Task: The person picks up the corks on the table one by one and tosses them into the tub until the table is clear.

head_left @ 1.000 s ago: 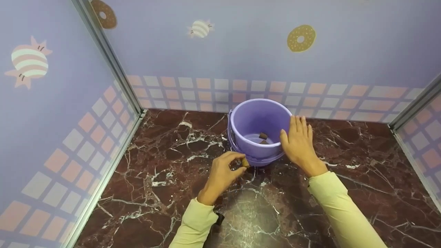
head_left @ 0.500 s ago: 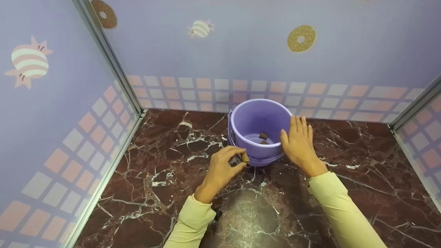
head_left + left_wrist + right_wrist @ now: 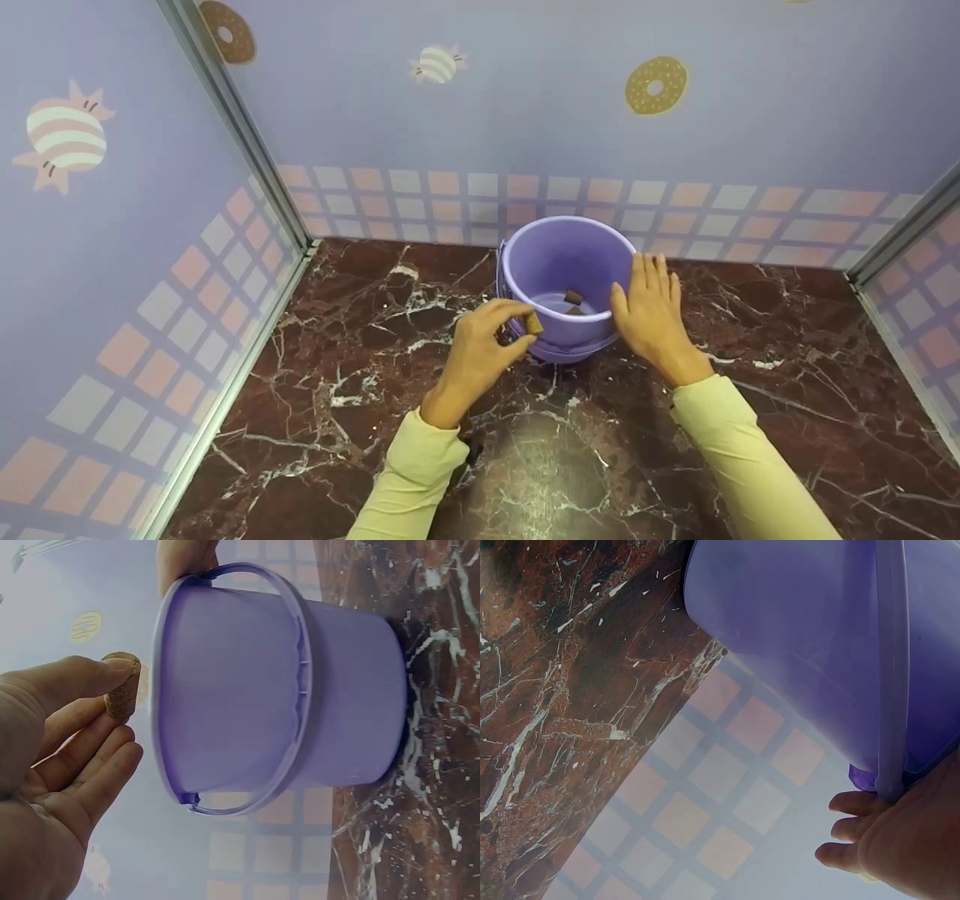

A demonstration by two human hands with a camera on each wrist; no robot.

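Note:
A purple plastic bucket [image 3: 574,247] stands upright, its handle [image 3: 306,690] hanging down along the near side. Between thumb and fingertips, my left hand [image 3: 476,349] pinches a small tapered cork stopper [image 3: 122,694]. In the left wrist view the cork is just above the level of the bucket's rim and a little apart from it. My right hand [image 3: 651,315] rests on the right side of the rim with fingers straight, near the handle's joint in the right wrist view. Two small brown pieces [image 3: 573,297] lie on the bucket's bottom.
The dark red marbled surface [image 3: 375,420] bears the bucket near its back edge. Behind it rises a lilac wall panel [image 3: 525,112] with printed sweets and checks. Another panel [image 3: 97,247] closes the left side, and metal strips [image 3: 240,127] run along the corners.
My left hand has risen along the bucket's front left, bringing the cork stopper from below the rim up to about its height. The right hand and the bucket have stayed in place.

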